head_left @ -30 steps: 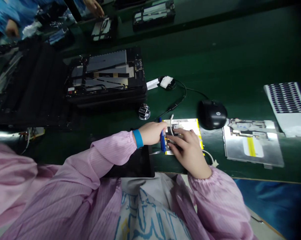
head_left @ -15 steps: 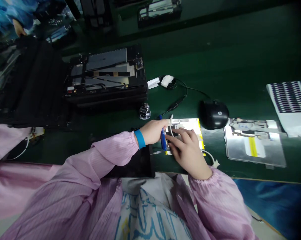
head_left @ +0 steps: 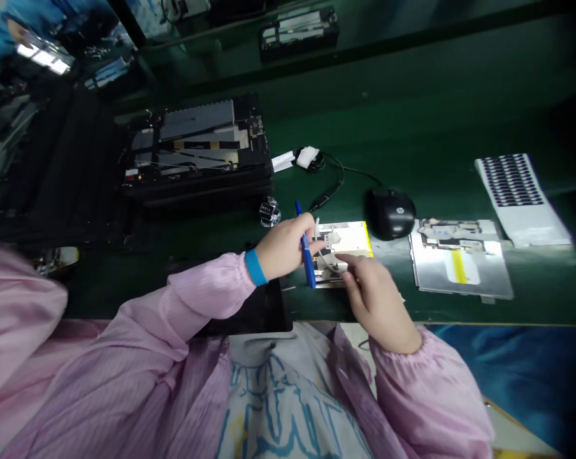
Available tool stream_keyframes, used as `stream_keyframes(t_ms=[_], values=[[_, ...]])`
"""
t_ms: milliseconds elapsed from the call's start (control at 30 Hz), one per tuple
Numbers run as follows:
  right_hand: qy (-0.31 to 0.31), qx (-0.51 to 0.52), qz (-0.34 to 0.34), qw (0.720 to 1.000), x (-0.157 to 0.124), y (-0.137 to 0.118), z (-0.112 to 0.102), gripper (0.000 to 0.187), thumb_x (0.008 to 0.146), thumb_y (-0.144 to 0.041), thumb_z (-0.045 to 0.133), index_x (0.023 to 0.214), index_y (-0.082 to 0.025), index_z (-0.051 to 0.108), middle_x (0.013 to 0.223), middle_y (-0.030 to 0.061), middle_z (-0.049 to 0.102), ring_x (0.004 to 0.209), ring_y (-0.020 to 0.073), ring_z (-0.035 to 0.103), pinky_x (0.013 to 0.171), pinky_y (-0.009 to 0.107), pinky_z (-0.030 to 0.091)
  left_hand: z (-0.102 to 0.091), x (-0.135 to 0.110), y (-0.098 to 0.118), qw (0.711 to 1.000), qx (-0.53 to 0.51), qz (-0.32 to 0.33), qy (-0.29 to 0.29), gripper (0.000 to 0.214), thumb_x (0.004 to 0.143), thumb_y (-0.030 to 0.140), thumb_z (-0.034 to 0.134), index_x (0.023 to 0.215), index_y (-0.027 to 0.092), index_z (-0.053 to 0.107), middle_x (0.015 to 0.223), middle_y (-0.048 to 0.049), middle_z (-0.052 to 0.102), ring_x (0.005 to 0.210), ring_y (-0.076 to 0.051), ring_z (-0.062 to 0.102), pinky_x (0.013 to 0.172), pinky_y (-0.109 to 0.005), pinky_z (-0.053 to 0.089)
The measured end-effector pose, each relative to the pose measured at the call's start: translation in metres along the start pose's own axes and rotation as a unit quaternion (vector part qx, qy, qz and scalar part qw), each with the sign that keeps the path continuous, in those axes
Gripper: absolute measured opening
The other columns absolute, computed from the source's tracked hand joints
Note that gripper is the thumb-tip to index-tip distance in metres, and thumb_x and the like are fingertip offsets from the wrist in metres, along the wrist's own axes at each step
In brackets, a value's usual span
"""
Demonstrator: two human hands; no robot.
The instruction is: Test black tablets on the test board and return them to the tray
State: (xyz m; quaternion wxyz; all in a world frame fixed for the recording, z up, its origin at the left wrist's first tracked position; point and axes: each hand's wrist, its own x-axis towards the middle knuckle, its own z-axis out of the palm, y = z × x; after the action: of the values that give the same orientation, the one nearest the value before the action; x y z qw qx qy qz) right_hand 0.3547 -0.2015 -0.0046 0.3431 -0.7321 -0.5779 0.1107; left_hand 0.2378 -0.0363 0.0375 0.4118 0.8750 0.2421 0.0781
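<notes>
My left hand (head_left: 285, 245) is closed around a blue pen-like tool (head_left: 306, 252), its tip pointing down at a small silver and yellow panel (head_left: 350, 239) on the green table (head_left: 412, 140). My right hand (head_left: 374, 293) rests on the panel's near edge, index finger stretched toward a white cable (head_left: 324, 258) lying across it. A blue band circles my left wrist. Both arms wear pink striped sleeves.
A black mouse (head_left: 390, 213) lies just right of the panel, then a silver metal plate with a yellow strip (head_left: 460, 261) and a sheet of dark stickers (head_left: 512, 182). Behind stand a stack of black open device chassis (head_left: 197, 150), a small counter (head_left: 269, 211), and a black tablet (head_left: 254, 312) under my left forearm.
My left hand has lifted and tilted the blue tool. My right hand has slid back toward me off the panel's middle. The view has shifted slightly.
</notes>
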Motion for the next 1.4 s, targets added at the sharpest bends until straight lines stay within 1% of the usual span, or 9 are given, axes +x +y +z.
stream_keyframes(t_ms=[133,233,300,367,500,600,933,1067,1400], values=[[0.014,0.242,0.049,0.969,0.000,-0.008,0.001,0.012,0.093,-0.028,0.048,0.100,-0.022,0.054,0.077,0.0017,0.062,0.065,0.0151,0.060,0.059,0.027,0.049,0.004,-0.015,0.025,0.988,-0.089,-0.012,-0.127,0.022,0.082,0.026,0.056,0.072,0.020,0.037,0.063,0.0049,0.049,0.058,-0.010,0.046,0.057,-0.023,0.034],[0.083,0.286,0.091,0.950,0.002,-0.009,0.013,0.010,0.090,-0.031,0.055,0.094,-0.021,0.054,0.075,0.0012,0.063,0.064,0.0153,0.061,0.057,0.027,0.050,0.006,-0.018,0.026,0.984,-0.091,-0.029,-0.149,0.023,0.082,0.023,0.055,0.070,0.020,0.035,0.059,0.0055,0.046,0.054,-0.009,0.043,0.054,-0.023,0.032],[0.112,0.230,0.099,0.962,0.003,-0.005,0.020,0.010,0.088,-0.030,0.057,0.091,-0.021,0.056,0.076,0.0018,0.063,0.065,0.0159,0.061,0.059,0.028,0.050,0.004,-0.017,0.018,0.993,-0.043,-0.033,-0.109,0.023,0.082,0.022,0.055,0.069,0.020,0.036,0.058,0.0059,0.044,0.053,-0.009,0.040,0.054,-0.023,0.029],[0.115,0.141,0.065,0.981,0.002,0.000,0.024,0.006,0.088,-0.026,0.056,0.087,-0.020,0.058,0.079,0.0036,0.063,0.071,0.0172,0.060,0.065,0.031,0.050,0.001,-0.015,0.010,0.996,0.020,-0.031,-0.076,0.020,0.080,0.017,0.054,0.070,0.020,0.037,0.058,0.0056,0.043,0.053,-0.010,0.040,0.054,-0.024,0.028],[0.080,0.003,-0.040,0.996,-0.001,0.007,0.029,0.010,0.090,-0.020,0.053,0.090,-0.018,0.063,0.091,0.0081,0.064,0.087,0.0216,0.058,0.074,0.036,0.047,0.002,-0.015,0.001,0.993,0.089,-0.013,-0.076,0.017,0.077,0.007,0.049,0.072,0.019,0.039,0.064,0.0029,0.049,0.057,-0.011,0.044,0.056,-0.024,0.030],[0.066,-0.049,-0.061,0.995,-0.003,0.009,0.031,0.016,0.090,-0.020,0.054,0.101,-0.017,0.065,0.097,0.0088,0.064,0.092,0.0227,0.057,0.075,0.037,0.045,0.009,-0.017,-0.002,0.991,0.112,-0.010,-0.073,0.015,0.078,0.008,0.047,0.073,0.020,0.040,0.067,0.0011,0.051,0.060,-0.013,0.047,0.057,-0.025,0.031],[0.049,-0.080,-0.051,0.994,-0.006,0.010,0.035,0.027,0.090,-0.019,0.054,0.114,-0.019,0.064,0.102,0.0091,0.062,0.095,0.0236,0.055,0.077,0.038,0.043,0.017,-0.019,-0.006,0.992,0.112,-0.013,-0.058,0.017,0.078,0.010,0.046,0.070,0.021,0.036,0.067,-0.0004,0.049,0.061,-0.015,0.048,0.058,-0.027,0.035],[0.036,-0.082,-0.048,0.995,-0.007,0.010,0.035,0.031,0.089,-0.019,0.053,0.119,-0.022,0.062,0.104,0.0092,0.061,0.097,0.0242,0.053,0.078,0.039,0.042,0.017,-0.018,-0.005,0.992,0.101,-0.022,-0.077,0.019,0.078,0.008,0.045,0.069,0.021,0.035,0.067,-0.0007,0.050,0.062,-0.015,0.050,0.059,-0.026,0.037],[0.032,-0.123,-0.065,0.990,-0.007,0.007,0.035,0.029,0.091,-0.020,0.051,0.118,-0.019,0.061,0.103,0.0094,0.061,0.097,0.0244,0.051,0.077,0.038,0.040,0.018,-0.018,-0.005,0.990,0.121,-0.022,-0.072,0.020,0.078,0.008,0.045,0.070,0.021,0.033,0.065,-0.0003,0.048,0.060,-0.016,0.049,0.057,-0.027,0.034]])
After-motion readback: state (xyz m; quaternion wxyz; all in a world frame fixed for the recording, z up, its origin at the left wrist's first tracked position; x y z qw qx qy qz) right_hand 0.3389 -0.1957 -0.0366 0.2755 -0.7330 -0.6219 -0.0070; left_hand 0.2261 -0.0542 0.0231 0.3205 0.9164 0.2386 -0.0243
